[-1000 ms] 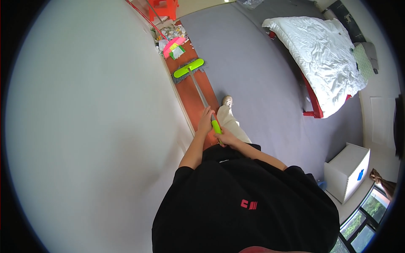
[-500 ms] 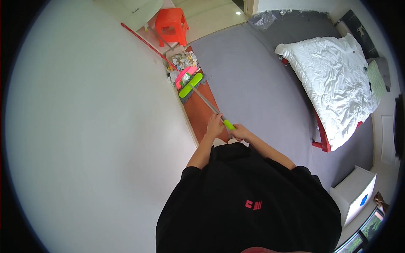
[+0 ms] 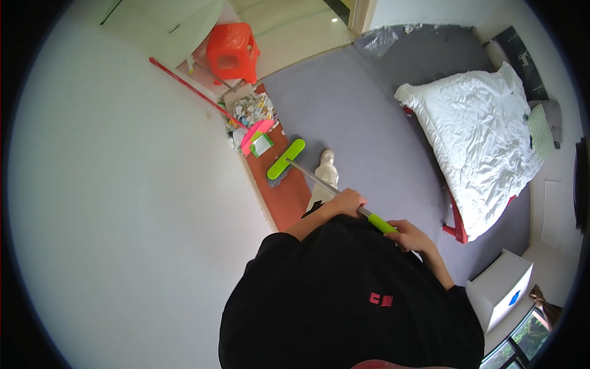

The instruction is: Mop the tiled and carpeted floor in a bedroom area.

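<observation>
View: looking straight down from the head of a person in a black shirt, standing beside a white wall.
Left hand (image 3: 348, 202): wrapped shut around the metal pole of a mop (image 3: 332, 187), lower on the shaft – fingers curled over the top.
Right hand (image 3: 410, 235): closed on the pole's top end, just behind the green grip (image 3: 382, 223); the fingers fold round it, though the palm side is hidden.
Mop: the pole slants from the hands up and left to a flat green head (image 3: 286, 158), which lies on the floor with a grey pad showing under one edge.
Floor: the head sits where a reddish-brown strip (image 3: 287, 195) along the wall meets grey carpet (image 3: 362, 117).
Foot (image 3: 326, 167): one pale foot stands just right of the head, near but apart from it.
Debris: a pile of scraps (image 3: 251, 111) and a pink and green dustpan (image 3: 258, 138) lie just beyond the head, against the wall.
Further off: an orange stool (image 3: 232, 52), a thin red stick (image 3: 187, 86) leaning along the wall, a bed (image 3: 485, 135) with a crumpled white cover, a white box (image 3: 501, 295) at lower right.
Doing it well: likely best to keep the head flat on the strip – the lower hand steering, the upper one pushing – and work in short strokes toward the pile, keeping the foot clear.
</observation>
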Demonstrator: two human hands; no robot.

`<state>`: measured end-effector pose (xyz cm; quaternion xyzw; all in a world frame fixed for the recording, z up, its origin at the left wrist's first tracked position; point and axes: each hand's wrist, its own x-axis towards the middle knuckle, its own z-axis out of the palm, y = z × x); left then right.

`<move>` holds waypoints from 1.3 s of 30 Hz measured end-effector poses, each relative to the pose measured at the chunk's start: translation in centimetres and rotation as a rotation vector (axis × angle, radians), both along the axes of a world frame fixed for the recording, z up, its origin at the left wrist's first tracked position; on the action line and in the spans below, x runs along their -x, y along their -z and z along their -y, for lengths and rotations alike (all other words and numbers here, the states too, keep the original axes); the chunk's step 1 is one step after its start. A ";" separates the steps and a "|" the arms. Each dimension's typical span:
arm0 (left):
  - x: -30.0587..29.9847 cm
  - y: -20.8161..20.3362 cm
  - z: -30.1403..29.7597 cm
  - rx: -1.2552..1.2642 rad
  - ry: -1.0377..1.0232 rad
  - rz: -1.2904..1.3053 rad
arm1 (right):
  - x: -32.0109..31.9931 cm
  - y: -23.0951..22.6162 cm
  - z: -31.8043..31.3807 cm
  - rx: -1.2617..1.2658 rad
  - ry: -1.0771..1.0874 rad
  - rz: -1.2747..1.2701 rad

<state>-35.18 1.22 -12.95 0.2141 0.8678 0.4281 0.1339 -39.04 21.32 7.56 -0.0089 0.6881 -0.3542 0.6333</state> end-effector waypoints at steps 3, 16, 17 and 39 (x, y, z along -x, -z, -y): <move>5.2 0.0 1.7 -0.003 0.108 0.042 | 4.1 -0.7 1.5 -0.003 0.055 -0.015; 23.8 -1.9 14.8 -0.095 -0.304 -0.230 | 18.9 4.4 13.1 0.293 0.139 -0.455; 25.3 -1.9 15.6 -0.102 -0.339 -0.279 | 20.5 4.5 14.2 0.299 0.137 -0.444; 56.8 6.3 32.7 -0.060 -0.603 -0.131 | 56.0 15.7 37.3 0.211 0.436 0.136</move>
